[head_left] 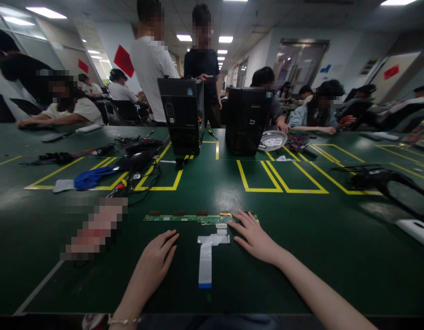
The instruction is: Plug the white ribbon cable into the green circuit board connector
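Observation:
A long narrow green circuit board (184,219) lies flat across the table in front of me. A white flat ribbon cable (205,263) with a blue end joins its right half at a connector and bends down towards me. My right hand (255,236) is spread open over the board's right end, fingertips on or just above it; the hand covers part of that end. My left hand (157,256) rests on the table left of the cable, below the board and apart from both. Its fingers are loosely stretched out, with nothing held.
Two black computer towers (182,119) (248,121) stand at the back of the green table (301,256). To the left lie a blue glove (93,178), cables and a blurred-out patch (97,229). A black frame-like item (380,178) is at right. Several people sit or stand beyond.

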### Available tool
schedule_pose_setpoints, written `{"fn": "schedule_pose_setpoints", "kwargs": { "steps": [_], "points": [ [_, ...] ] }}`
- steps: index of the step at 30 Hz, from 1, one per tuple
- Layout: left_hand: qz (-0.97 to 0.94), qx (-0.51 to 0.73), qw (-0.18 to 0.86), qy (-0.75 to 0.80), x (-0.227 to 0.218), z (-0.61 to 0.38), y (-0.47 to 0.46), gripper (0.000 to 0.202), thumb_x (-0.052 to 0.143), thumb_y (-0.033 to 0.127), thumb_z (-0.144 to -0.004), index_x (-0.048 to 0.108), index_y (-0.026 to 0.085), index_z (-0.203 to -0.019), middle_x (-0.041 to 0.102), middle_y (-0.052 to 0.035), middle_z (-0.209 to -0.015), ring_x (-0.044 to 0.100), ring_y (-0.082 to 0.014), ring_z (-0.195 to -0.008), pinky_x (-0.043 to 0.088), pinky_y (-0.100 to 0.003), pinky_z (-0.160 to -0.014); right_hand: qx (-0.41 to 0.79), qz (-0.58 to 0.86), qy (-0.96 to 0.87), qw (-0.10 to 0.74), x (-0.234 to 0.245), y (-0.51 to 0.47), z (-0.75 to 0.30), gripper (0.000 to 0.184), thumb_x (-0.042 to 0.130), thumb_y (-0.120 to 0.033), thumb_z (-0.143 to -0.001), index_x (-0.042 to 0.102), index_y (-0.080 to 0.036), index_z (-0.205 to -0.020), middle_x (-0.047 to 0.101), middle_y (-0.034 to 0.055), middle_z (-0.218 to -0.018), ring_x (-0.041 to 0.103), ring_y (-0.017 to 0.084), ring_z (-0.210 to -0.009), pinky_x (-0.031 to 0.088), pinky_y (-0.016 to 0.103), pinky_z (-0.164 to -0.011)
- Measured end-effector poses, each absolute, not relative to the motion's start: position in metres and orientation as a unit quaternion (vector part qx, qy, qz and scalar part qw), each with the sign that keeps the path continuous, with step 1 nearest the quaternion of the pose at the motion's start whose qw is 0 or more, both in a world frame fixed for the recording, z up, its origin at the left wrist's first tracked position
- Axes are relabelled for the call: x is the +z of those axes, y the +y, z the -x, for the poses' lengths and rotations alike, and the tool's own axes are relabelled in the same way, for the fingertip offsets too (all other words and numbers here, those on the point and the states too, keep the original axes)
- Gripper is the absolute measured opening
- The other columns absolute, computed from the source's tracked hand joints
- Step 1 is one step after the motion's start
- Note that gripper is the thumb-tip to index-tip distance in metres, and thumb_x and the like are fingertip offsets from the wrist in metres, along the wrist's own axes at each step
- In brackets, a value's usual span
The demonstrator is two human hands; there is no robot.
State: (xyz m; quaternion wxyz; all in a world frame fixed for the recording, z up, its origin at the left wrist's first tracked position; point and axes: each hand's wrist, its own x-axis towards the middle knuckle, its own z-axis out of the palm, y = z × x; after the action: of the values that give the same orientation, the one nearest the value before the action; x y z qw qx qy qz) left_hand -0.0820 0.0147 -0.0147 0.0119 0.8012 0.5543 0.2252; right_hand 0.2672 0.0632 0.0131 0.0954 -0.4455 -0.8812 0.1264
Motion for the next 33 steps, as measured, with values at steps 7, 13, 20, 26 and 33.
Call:
{"fn": "schedule_pose_setpoints", "kwargs": {
  "steps": [7, 13, 20, 26, 33],
  "points": [
    [-0.796, 0.226, 0.014, 0.562, -0.013, 0.078, 0.016, 0.034, 0.043, 0.029, -0.094, 0.061, 0.019, -0.122, 0.061, -0.0096, -0.127, 0.057, -0.0256, -0.116, 0.046, -0.046, -0.100, 0.145, 0.383, -0.900, 0.148, 0.018, 0.063, -0.261, 0.041, 0.032, -0.022, -0.097, 0.052, -0.028, -0.133, 0.039, 0.0039, -0.147, 0.019, 0.021, -0.143, 0.019, 0.050, -0.116],
    [-0.792, 0.218, 0.018, 0.569, -0.011, 0.078, 0.016, 0.035, 0.042, 0.030, -0.094, 0.061, 0.020, -0.122, 0.060, -0.0092, -0.127, 0.057, -0.0254, -0.116, 0.046, -0.046, -0.099, 0.154, 0.372, -0.909, 0.109, 0.022, 0.061, -0.258, 0.046, 0.041, -0.043, -0.096, 0.044, -0.032, -0.140, 0.029, 0.0040, -0.153, 0.013, 0.026, -0.144, 0.014, 0.054, -0.115],
    [-0.792, 0.203, 0.023, 0.575, -0.013, 0.079, 0.015, 0.036, 0.042, 0.031, -0.095, 0.058, 0.020, -0.126, 0.058, -0.0092, -0.130, 0.055, -0.0250, -0.118, 0.044, -0.046, -0.101, 0.167, 0.376, -0.909, 0.065, 0.027, 0.061, -0.258, 0.056, 0.046, -0.054, -0.091, 0.037, -0.035, -0.144, 0.021, 0.0057, -0.156, 0.011, 0.028, -0.144, 0.011, 0.055, -0.115],
    [-0.791, 0.212, 0.025, 0.574, -0.013, 0.079, 0.015, 0.036, 0.042, 0.031, -0.095, 0.059, 0.019, -0.125, 0.059, -0.0100, -0.128, 0.056, -0.0257, -0.117, 0.045, -0.047, -0.100, 0.175, 0.385, -0.905, 0.055, 0.030, 0.057, -0.259, 0.060, 0.046, -0.057, -0.090, 0.033, -0.038, -0.145, 0.018, 0.0040, -0.157, 0.014, 0.028, -0.144, 0.010, 0.056, -0.114],
    [-0.793, 0.222, 0.035, 0.566, -0.016, 0.083, 0.015, 0.037, 0.042, 0.032, -0.095, 0.059, 0.021, -0.126, 0.059, -0.0094, -0.130, 0.055, -0.0258, -0.119, 0.044, -0.047, -0.101, 0.111, 0.468, -0.876, 0.036, 0.026, 0.048, -0.305, 0.062, 0.044, -0.062, -0.089, 0.033, -0.039, -0.145, 0.023, 0.0061, -0.156, 0.021, 0.030, -0.142, 0.013, 0.060, -0.112]
  ]
}}
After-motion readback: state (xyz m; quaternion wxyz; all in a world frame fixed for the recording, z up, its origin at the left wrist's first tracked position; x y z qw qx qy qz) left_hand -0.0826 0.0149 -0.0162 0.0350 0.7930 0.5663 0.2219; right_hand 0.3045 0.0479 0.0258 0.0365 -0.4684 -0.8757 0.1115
